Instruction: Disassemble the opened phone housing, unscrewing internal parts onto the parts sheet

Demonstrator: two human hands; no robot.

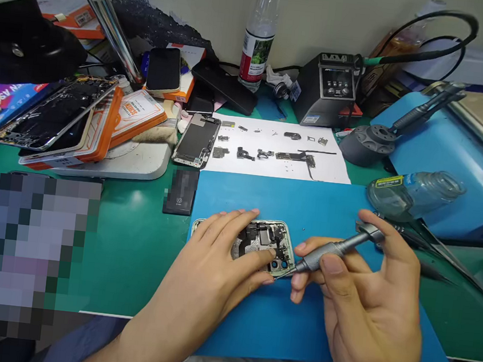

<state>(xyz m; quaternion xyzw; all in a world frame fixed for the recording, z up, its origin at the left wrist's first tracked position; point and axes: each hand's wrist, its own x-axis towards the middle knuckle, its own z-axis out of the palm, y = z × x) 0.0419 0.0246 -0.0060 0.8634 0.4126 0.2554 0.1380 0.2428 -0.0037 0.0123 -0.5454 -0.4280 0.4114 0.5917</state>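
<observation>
On the blue mat (pixel 308 205), front-centre of the bench, lies an opened phone frame (pixel 267 238), insides up, long side running L-R, camera holes at its near R corner. L hand (pixel 221 248) rests over the frame's L half. Its fingers are stretched out and laid flat on the parts, not curled round anything, and the thumb is at the near edge by the camera holes. R hand (pixel 363 297) is closed round a metal screwdriver (pixel 333 249), thumb and first fingers pinching the knurled shaft and the cap end up against the index finger. The tip meets the frame at the near R corner, just beside the camera holes. Can't tell if it sits in a screw.

Behind the mat is a white sheet (pixel 277 164) w/ small removed parts and a flex cable laid out in rows. At its L end is a detached screen assy (pixel 197 140). A dark battery (pixel 181 192), label blurred, sits on the green bench cover (pixel 132 238), touching the mat's L edge. Far L, another stripped phone (pixel 54 115) lies on a stack of orange boxes. At the back stand an upright water bottle (pixel 260 33) and a solder station (pixel 326 89), w/ an iron stand (pixel 368 143) to their R. A clear bottle (pixel 415 193) lies on its side near the R hand, tweezers (pixel 433 241) just past it.
</observation>
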